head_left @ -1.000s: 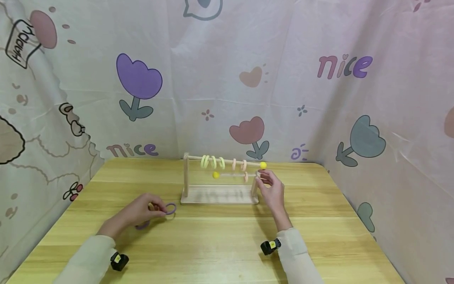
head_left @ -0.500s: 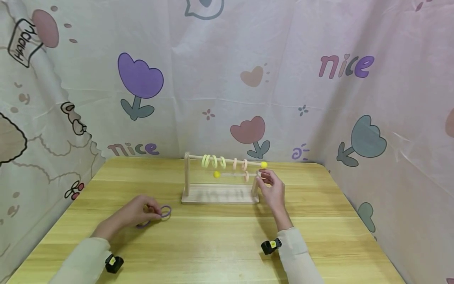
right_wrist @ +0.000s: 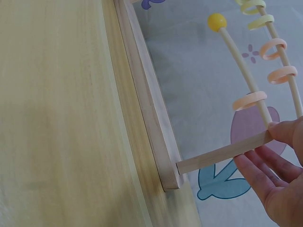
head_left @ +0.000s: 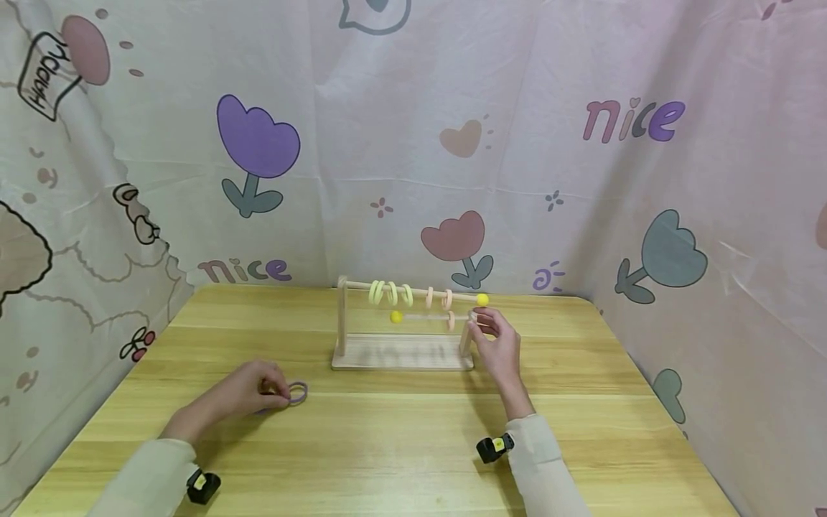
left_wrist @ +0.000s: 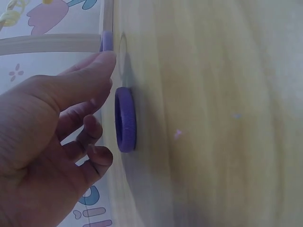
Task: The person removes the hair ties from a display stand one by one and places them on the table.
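Purple ring [left_wrist: 108,40] juts rightward from the pinching left hand [head_left: 250,390]; the right hand [head_left: 500,352] grips a post [right_wrist: 218,155].

Left grip [head_left: 250,390] pinching purple ring [head_left: 305,392], right grip [head_left: 500,349] holding wooden stand [head_left: 402,362] by short post [head_left: 465,340], patterned cloth [head_left: 388,129] behind

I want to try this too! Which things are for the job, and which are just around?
Likely for the job:
purple ring in left hand
second purple ring
wooden stand held by right hand
yellow-green rings
peach rings

Just around:
patterned cloth
black wrist cameras
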`<state>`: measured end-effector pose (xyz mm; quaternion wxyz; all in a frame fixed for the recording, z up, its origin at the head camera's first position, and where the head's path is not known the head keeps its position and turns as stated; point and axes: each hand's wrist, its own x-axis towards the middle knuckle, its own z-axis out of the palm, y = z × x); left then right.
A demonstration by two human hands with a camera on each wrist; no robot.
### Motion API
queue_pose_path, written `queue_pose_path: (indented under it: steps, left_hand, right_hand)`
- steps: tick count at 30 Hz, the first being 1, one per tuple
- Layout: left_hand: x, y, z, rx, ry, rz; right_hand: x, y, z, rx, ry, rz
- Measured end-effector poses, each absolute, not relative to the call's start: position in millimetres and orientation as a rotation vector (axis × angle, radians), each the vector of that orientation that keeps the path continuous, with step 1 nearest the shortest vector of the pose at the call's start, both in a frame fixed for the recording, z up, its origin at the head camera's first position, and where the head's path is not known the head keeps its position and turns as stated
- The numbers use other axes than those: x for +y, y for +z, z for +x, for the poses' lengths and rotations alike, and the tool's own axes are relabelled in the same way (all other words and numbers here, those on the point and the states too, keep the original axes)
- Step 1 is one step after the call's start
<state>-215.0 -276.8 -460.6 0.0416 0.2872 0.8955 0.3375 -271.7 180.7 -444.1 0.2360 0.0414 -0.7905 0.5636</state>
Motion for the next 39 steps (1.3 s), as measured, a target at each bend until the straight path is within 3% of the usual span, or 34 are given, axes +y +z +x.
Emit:
queue_pose_path:
  steps: [30,39]
  left_hand:
    - [-283.8,-464.9,-208.5,2.686,1.041,0.812]
    - [-289.5,-448.8,-207.7,2.715,1.034,0.782]
  right_hand:
    - [181.2,-444.7,-271.4,-2.153,1.528,0.138]
    - [182.1,-445.2,-272.4,-2.176,1.548,0.123]
